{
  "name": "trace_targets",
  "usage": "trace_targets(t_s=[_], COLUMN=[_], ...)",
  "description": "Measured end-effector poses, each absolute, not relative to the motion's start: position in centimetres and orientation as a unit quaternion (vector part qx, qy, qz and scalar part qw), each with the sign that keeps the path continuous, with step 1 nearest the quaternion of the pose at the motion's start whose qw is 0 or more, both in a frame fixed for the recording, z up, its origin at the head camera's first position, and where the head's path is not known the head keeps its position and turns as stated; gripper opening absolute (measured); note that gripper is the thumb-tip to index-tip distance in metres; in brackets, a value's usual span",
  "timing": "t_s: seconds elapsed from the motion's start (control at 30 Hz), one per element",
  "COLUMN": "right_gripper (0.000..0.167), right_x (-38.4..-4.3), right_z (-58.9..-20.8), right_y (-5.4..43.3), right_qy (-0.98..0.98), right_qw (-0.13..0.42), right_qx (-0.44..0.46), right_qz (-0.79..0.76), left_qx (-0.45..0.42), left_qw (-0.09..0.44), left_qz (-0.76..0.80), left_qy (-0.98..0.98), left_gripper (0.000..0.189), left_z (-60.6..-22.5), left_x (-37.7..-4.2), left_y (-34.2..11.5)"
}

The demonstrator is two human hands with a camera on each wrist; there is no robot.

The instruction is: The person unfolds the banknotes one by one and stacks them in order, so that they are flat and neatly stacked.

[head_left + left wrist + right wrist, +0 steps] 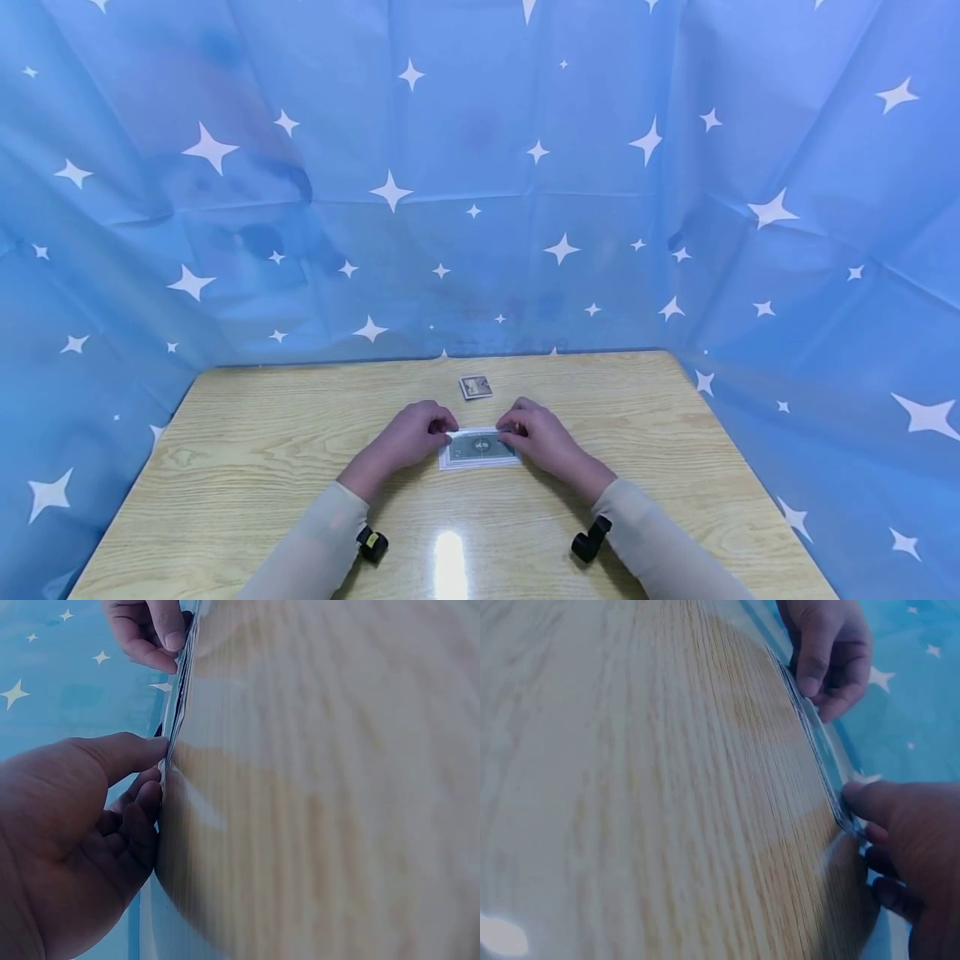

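Observation:
A thin stack of banknotes point(482, 447), the top one greenish-grey with a white border, lies on the wooden table in front of me. My left hand point(414, 432) pinches its left end between thumb and fingers. At the right end, my right hand point(545, 435) pinches it the same way. Seen edge-on in the left wrist view, the banknotes point(182, 694) show several layers, slightly parted. The right wrist view shows the layered long edge of the stack point(816, 742) low over the table, with both thumbs on top.
Behind the hands lies a small folded paper piece point(476, 387) with a brownish printed picture. The wooden table point(285, 433) ends at a blue curtain point(480, 183) with white stars, which hangs along the back and sides. A bright light reflection shows on the near tabletop.

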State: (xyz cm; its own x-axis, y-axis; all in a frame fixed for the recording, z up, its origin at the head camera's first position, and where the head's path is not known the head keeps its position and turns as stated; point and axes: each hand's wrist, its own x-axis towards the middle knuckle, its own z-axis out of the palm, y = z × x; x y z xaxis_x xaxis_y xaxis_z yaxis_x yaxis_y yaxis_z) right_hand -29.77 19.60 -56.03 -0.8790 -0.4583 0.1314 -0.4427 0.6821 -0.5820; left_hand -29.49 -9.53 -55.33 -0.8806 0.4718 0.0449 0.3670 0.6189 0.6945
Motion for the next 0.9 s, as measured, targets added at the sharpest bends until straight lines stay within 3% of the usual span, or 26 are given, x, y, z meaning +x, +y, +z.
trace_targets(t_s=[0.63, 0.9], right_gripper=[0.009, 0.007], right_x=[-30.1, -31.0], right_z=[-55.7, -55.3], right_y=[19.7, 19.2], right_qy=[0.9, 0.888], right_qw=[0.016, 0.018], right_qx=[-0.237, -0.22], right_qz=[-0.365, -0.403], left_qx=[0.224, 0.205], left_qw=[0.08, 0.06], left_qz=[0.394, 0.422], left_qy=[0.888, 0.881], left_gripper=[0.014, 0.011], left_z=[-55.2, -54.8], left_x=[-29.7, -30.0], left_y=[-9.8, -9.6])
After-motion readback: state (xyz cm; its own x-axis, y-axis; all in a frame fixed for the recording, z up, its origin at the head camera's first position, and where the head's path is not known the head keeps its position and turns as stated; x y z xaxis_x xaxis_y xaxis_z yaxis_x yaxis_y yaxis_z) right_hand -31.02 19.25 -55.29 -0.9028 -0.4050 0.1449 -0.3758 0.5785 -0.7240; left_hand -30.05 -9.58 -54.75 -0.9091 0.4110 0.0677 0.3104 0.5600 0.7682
